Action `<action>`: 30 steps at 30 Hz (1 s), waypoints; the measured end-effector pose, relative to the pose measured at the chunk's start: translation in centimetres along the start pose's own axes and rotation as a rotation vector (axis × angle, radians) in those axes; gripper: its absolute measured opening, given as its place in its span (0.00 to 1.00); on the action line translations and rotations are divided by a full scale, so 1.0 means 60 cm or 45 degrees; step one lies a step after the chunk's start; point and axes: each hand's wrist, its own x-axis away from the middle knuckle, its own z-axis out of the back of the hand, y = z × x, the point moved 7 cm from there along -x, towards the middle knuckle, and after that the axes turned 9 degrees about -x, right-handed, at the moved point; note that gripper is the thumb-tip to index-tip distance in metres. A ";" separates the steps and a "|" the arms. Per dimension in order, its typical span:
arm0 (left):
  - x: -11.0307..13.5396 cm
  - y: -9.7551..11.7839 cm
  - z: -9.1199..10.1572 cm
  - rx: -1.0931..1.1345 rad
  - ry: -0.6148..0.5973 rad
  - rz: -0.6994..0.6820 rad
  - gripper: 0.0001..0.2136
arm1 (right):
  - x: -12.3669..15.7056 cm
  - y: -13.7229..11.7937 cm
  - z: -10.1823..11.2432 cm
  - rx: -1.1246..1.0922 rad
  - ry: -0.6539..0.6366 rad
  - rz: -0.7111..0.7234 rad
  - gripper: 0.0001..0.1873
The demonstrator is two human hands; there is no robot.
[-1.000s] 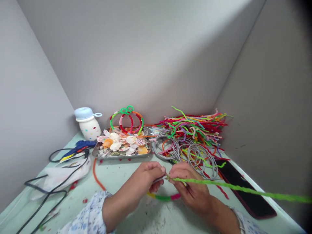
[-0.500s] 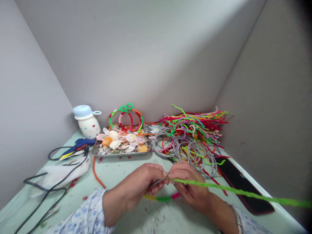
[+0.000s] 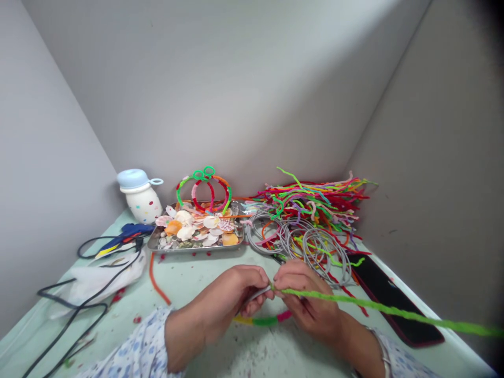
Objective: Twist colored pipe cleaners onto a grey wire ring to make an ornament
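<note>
Left hand (image 3: 224,294): fingers curled narrow, thumb and forefinger pinching a grey wire (image 3: 256,295). Right hand (image 3: 309,302): fingertips bunched, gripping a fuzzy green strand (image 3: 378,305) close to its inner end. The two sets of fingertips nearly meet above the front half of the worktop (image 3: 220,268), centred between its left and right edges. The green strand starts at this junction, crosses in front of the right hand and extends beyond the worktop's right edge. A yellow, green and pink band (image 3: 264,321) shows below the hands; its ends are hidden behind them, so its connection to the wire cannot be determined.

Toward the rear edge, a metal tray (image 3: 197,251) contains shells (image 3: 187,231), with wrapped hoops (image 3: 212,194) standing at its back. Grey wire coils (image 3: 325,257) lie right of the tray, in front of a multicoloured strand bundle (image 3: 315,202) near the rear right corner. A bottle (image 3: 144,203) stands at the rear left corner. A black slab (image 3: 397,307) lies along the right edge.
</note>
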 end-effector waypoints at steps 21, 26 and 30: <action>0.000 -0.010 -0.004 0.130 -0.038 0.078 0.02 | -0.005 -0.004 0.003 -0.011 -0.002 0.035 0.09; 0.002 -0.003 -0.007 0.100 -0.038 0.039 0.01 | -0.006 -0.006 0.003 -0.022 -0.007 0.050 0.09; 0.000 -0.001 -0.006 0.055 -0.030 -0.023 0.02 | -0.007 -0.009 0.004 -0.033 -0.001 0.063 0.09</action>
